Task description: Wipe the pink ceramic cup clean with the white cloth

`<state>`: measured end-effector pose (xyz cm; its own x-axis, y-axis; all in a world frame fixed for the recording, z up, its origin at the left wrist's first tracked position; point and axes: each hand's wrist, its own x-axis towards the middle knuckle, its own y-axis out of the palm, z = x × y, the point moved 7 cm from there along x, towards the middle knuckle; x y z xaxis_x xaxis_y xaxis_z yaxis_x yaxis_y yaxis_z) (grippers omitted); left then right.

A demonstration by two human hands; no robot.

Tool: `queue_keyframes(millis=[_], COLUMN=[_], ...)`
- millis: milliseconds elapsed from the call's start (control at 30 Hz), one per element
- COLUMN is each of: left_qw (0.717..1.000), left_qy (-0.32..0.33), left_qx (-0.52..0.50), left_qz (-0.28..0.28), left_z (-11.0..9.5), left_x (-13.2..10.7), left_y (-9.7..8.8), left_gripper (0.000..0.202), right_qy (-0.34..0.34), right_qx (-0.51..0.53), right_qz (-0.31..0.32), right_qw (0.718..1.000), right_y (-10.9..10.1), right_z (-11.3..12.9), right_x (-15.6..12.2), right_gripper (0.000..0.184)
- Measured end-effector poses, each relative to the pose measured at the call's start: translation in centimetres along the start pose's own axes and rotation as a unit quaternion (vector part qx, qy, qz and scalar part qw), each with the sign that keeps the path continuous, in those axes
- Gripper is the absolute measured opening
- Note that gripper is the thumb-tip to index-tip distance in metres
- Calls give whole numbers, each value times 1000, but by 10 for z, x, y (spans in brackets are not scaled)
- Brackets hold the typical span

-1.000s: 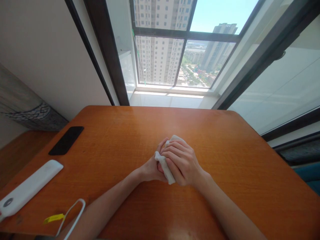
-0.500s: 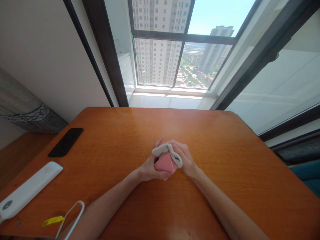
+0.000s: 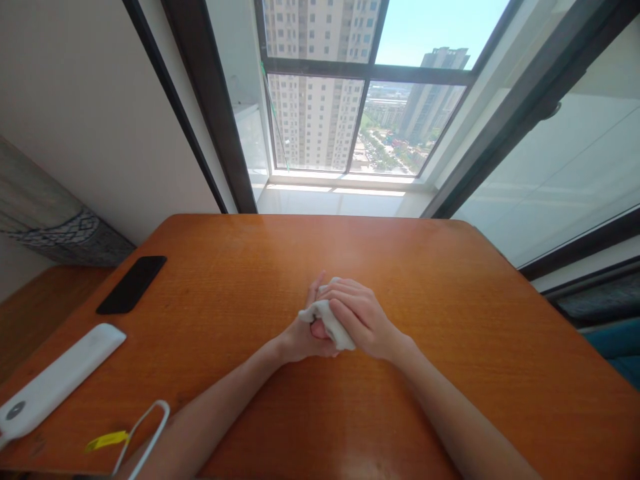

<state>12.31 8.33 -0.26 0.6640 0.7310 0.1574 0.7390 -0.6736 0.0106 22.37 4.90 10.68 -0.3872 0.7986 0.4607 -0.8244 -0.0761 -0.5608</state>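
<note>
Above the middle of the wooden table (image 3: pixel 240 267), my left hand (image 3: pixel 298 341) is closed round a small pink object (image 3: pixel 319 329) with flat faces. Only a sliver of that object shows now, so I cannot tell its kind. A folded whitish cloth (image 3: pixel 337 329) lies over its top and near side. My right hand (image 3: pixel 366 319) grips the cloth from the right, its fingers bent over it and pressing it against the pink object. Both hands are close together, with the cloth between them.
A black phone (image 3: pixel 131 285) lies at the table's left edge. Nearer to me is a long white power strip (image 3: pixel 63 380). A white cord (image 3: pixel 163 417) with a yellow tag (image 3: pixel 107 441) loops beside my left forearm. Beyond the table's far edge is a window (image 3: pixel 345 123).
My right hand has moved left and toward me, over the pink object, pushing the cloth across it. Most of the pink surface is now covered. My left hand has barely moved.
</note>
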Motion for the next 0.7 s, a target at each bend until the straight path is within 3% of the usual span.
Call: queue_keyframes(millis=[100,167,233,333,433,567,700], left_qw=[998,998,998,999,999,997,996], left_qy=[-6,-13,-17,2,42,11,-13], left_qx=[-48,-55,-57,-46,-4,74,76], left_qz=[29,19,14,18,25,9,-50], left_z=[-4,-5,-6,-11,-20,-16,-7], left_x=[-5,-8,-8,-4,0,-2,-4], left_y=[3,1,-1,-2,0,0,-6], left_gripper=[133,137,139,136,130,116,110], right_qy=[154,191,200,141,-19,-121,-156], right_qx=[189,237,243,189,14,-208,-275], right_qz=[-97,-133,-153,-127,-28,56,89], right_qw=[965,943,937,964,999,969,945], right_y=[-2,4,7,0,-2,16,33], right_z=[-56,-77,-84,-60,-5,41,56], right_x=[-11,-17,-20,-16,-7,-4,-2], right_gripper=[50,52,52,48,35,20,14])
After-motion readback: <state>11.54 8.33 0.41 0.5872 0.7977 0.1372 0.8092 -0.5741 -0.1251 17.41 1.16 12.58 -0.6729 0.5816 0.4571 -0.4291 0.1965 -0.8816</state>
